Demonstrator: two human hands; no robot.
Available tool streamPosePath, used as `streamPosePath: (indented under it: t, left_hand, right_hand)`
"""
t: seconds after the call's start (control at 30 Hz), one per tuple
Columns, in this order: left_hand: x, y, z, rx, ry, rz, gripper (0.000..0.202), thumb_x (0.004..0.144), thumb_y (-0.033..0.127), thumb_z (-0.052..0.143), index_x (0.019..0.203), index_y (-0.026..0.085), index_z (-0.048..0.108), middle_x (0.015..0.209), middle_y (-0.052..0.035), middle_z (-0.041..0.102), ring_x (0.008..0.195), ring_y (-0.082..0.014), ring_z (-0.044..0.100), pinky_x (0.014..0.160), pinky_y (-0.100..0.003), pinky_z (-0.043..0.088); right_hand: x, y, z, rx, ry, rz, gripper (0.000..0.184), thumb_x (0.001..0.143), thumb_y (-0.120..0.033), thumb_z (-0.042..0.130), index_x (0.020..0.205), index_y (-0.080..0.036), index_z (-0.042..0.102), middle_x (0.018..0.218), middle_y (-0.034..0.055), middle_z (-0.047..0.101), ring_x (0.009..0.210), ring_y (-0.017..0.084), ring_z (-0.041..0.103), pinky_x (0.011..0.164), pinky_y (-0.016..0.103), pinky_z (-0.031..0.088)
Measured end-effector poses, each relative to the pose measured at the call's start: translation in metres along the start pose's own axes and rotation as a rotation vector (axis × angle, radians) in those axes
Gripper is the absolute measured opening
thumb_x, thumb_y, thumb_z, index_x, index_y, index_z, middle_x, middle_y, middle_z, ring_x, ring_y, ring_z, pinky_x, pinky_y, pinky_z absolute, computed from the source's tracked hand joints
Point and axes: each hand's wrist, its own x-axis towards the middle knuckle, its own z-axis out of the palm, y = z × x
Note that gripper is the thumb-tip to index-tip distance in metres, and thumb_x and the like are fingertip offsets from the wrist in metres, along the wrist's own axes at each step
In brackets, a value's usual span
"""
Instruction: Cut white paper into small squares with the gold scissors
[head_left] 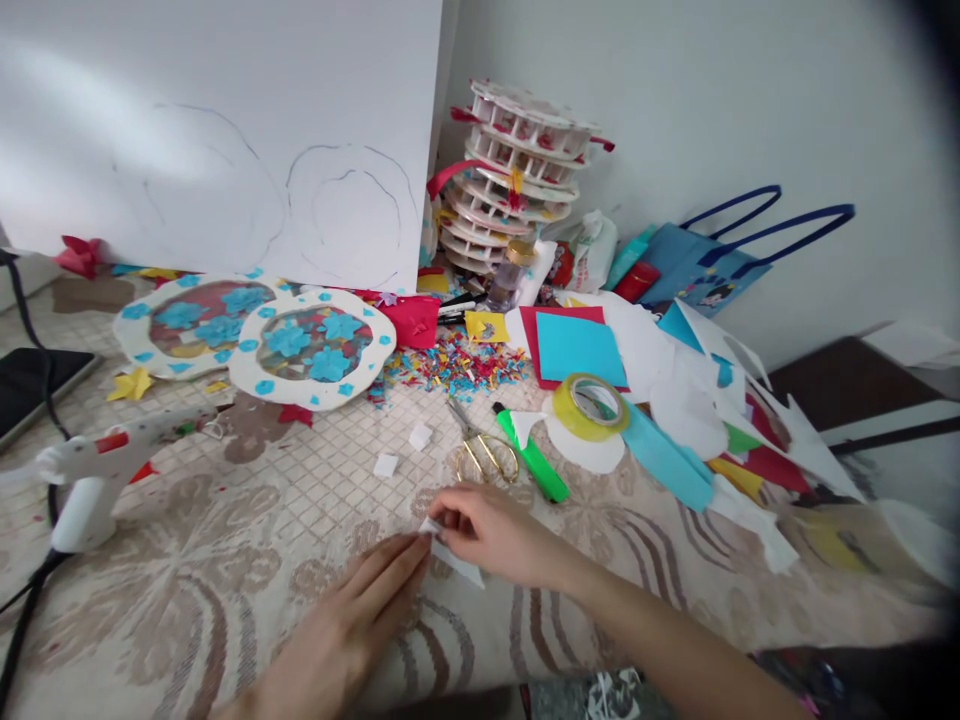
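Observation:
A small folded piece of white paper (461, 565) lies at the front middle of the patterned tablecloth. My right hand (499, 530) has its thumb and fingers closed in a pinch on the upper end of this paper. From the left, my left hand (360, 610) lies low on the cloth, its fingers stretched out and side by side, with the fingertips touching the paper's edge. Gold-handled scissors (486, 455) rest just beyond my right hand, beside a green utility knife (534, 458). Two small white paper squares (386, 465) (421, 436) lie farther left.
A white glue gun (94, 490) stands at left with its cord. Behind are two white rings with blue flowers (311, 350), paper shreds (457, 362) and a tiered white model (517, 170). Yellow tape (589, 406), coloured papers (579, 348) and a blue bag (697, 265) occupy the right.

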Motion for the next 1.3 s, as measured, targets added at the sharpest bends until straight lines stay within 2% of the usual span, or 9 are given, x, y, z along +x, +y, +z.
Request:
streamPosePath:
  t: [0.13,0.33,0.5,0.63,0.83,0.97,1.1,1.2,1.3]
  left_hand:
    - [0.003,0.002,-0.001,0.078,-0.026,0.002,0.053,0.08,-0.004,0.037,0.128,0.012,0.051,0.135,-0.0092,0.053,0.124,-0.0239,0.046,0.098,-0.034,0.047]
    - [0.0,0.0,0.006,0.056,-0.007,0.007,0.059,0.08,-0.005,0.033,0.134,0.015,0.044,0.139,-0.0073,0.048,0.127,-0.022,0.043,0.1,-0.032,0.045]
    - [-0.003,-0.002,0.007,0.074,-0.026,-0.002,0.059,0.083,-0.001,0.035,0.139,0.017,0.038,0.14,-0.008,0.048,0.127,-0.0222,0.044,0.1,-0.032,0.045]
    - [-0.006,-0.003,0.011,0.032,-0.014,-0.019,0.061,0.084,-0.002,0.032,0.141,0.02,0.032,0.143,-0.0066,0.044,0.129,-0.0205,0.041,0.101,-0.031,0.043]
    - [-0.008,-0.004,0.015,-0.016,-0.023,-0.024,0.062,0.083,-0.002,0.032,0.142,0.02,0.032,0.144,-0.0064,0.043,0.13,-0.0218,0.04,0.102,-0.033,0.042]
    - [-0.007,-0.004,0.014,-0.045,-0.012,-0.03,0.065,0.082,-0.003,0.034,0.142,0.021,0.031,0.144,-0.0058,0.042,0.131,-0.0222,0.04,0.102,-0.033,0.042]
    - [-0.008,-0.004,0.013,-0.07,-0.02,-0.043,0.065,0.083,-0.004,0.033,0.143,0.022,0.03,0.146,-0.0061,0.04,0.13,-0.0221,0.04,0.102,-0.032,0.042]
    - [-0.008,-0.004,0.013,-0.091,-0.011,-0.046,0.063,0.084,-0.003,0.033,0.142,0.021,0.032,0.145,-0.0061,0.041,0.13,-0.0221,0.041,0.102,-0.031,0.042]
    - [-0.008,-0.003,0.012,-0.06,-0.017,-0.055,0.062,0.085,-0.003,0.032,0.141,0.022,0.033,0.146,-0.0057,0.04,0.13,-0.0223,0.04,0.102,-0.032,0.042]
  right_hand:
    - [-0.013,-0.002,-0.001,-0.165,0.158,-0.021,0.02,0.083,-0.013,0.054,0.1,-0.021,0.061,0.096,0.0046,0.059,0.088,0.017,0.057,0.077,0.027,0.043]
    - [-0.035,0.025,-0.037,-0.349,0.374,0.128,0.016,0.089,-0.015,0.047,0.087,-0.018,0.063,0.082,0.004,0.06,0.079,0.017,0.057,0.071,0.028,0.043]
    - [-0.037,0.057,-0.058,-0.503,0.296,0.223,0.021,0.09,-0.02,0.046,0.093,-0.021,0.067,0.082,0.0038,0.058,0.077,0.018,0.059,0.07,0.027,0.043]
    - [-0.029,0.068,-0.062,-0.534,0.394,0.287,0.04,0.089,-0.023,0.048,0.129,-0.019,0.048,0.096,0.008,0.059,0.081,0.02,0.059,0.072,0.03,0.045]
    - [-0.027,0.073,-0.056,-0.514,0.358,0.305,0.053,0.084,-0.026,0.055,0.134,-0.02,0.039,0.11,0.0116,0.056,0.102,0.027,0.055,0.082,0.036,0.044]
    - [-0.032,0.078,-0.057,-0.334,0.425,0.279,0.046,0.087,-0.02,0.044,0.133,-0.018,0.038,0.105,0.0113,0.059,0.095,0.025,0.057,0.083,0.038,0.044]
    - [-0.043,0.074,-0.06,0.283,0.421,0.359,0.034,0.093,-0.034,0.037,0.122,-0.018,0.046,0.08,0.0034,0.059,0.059,0.015,0.056,0.056,0.029,0.046]
    - [-0.054,0.069,-0.058,0.677,0.351,0.36,0.037,0.088,-0.043,0.048,0.117,-0.02,0.049,0.083,0.0026,0.057,0.06,0.012,0.053,0.051,0.023,0.042]
    - [-0.063,0.066,-0.055,0.789,0.26,0.3,0.045,0.084,-0.038,0.059,0.124,-0.022,0.047,0.091,0.0031,0.057,0.067,0.012,0.052,0.056,0.023,0.043]
